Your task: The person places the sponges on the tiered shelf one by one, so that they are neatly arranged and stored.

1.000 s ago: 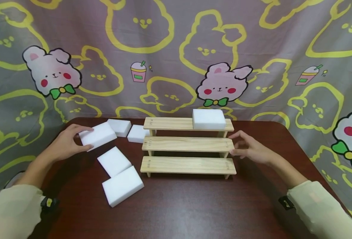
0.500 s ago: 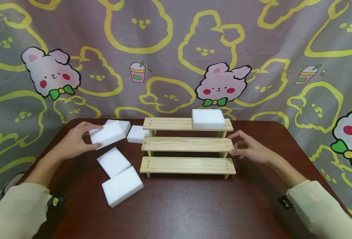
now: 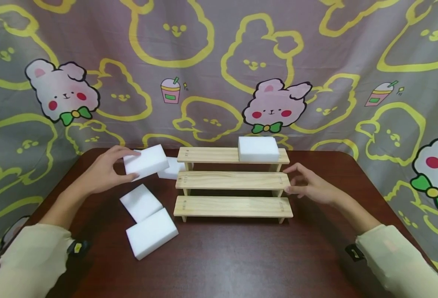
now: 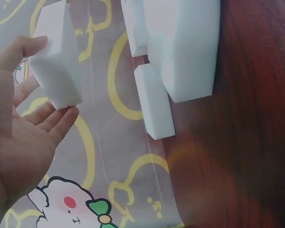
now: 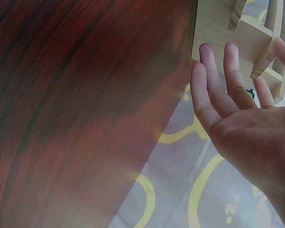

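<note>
My left hand [image 3: 105,171] pinches a white foam block [image 3: 147,161] between thumb and fingers, at the left of the wooden rack. In the left wrist view the thumb lies on one face of the held block [image 4: 57,61], the fingertips under its end. A three-step wooden rack [image 3: 233,180] stands in the middle of the table. My right hand [image 3: 312,186] is at its right end, thumb and index finger on either side of the middle shelf's end. In the right wrist view the other fingers [image 5: 233,71] stretch out beside the rack. Another white block [image 3: 258,149] sits on the top shelf's right part.
Two white blocks [image 3: 151,233] lie touching, front left of the rack. Behind the held block, another block [image 3: 172,167] lies by the rack's left end, and one more is mostly hidden. A patterned curtain [image 3: 204,74] hangs behind the dark red table [image 3: 233,256].
My left hand has carried its white foam block to the right and slightly up, so it now covers most of a block behind. The right hand has stayed at the rack's end.
</note>
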{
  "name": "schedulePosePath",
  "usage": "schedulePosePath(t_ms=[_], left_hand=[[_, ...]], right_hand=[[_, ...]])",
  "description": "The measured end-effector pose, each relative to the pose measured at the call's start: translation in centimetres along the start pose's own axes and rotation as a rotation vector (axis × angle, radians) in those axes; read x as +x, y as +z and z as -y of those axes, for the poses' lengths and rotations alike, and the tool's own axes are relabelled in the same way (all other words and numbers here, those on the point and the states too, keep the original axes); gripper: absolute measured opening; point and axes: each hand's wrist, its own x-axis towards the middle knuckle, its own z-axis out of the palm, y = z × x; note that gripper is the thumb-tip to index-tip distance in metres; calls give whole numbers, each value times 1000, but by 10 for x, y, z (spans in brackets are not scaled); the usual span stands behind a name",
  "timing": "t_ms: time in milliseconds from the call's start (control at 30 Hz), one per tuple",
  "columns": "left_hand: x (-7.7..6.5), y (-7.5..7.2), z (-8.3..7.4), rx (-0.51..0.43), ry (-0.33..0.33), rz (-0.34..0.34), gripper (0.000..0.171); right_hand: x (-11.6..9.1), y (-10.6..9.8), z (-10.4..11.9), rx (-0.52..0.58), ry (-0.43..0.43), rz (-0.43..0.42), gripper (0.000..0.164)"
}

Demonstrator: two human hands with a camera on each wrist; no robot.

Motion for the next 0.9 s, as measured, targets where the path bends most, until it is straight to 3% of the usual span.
schedulePosePath(t_ms=[300, 900], left_hand=[[6, -1, -8, -6, 2, -35, 59], [18, 1, -19, -127, 56, -110, 50]], right_hand=[[0, 0, 0, -5, 3, -2, 52], [0, 0, 1, -7, 6, 4, 52]])
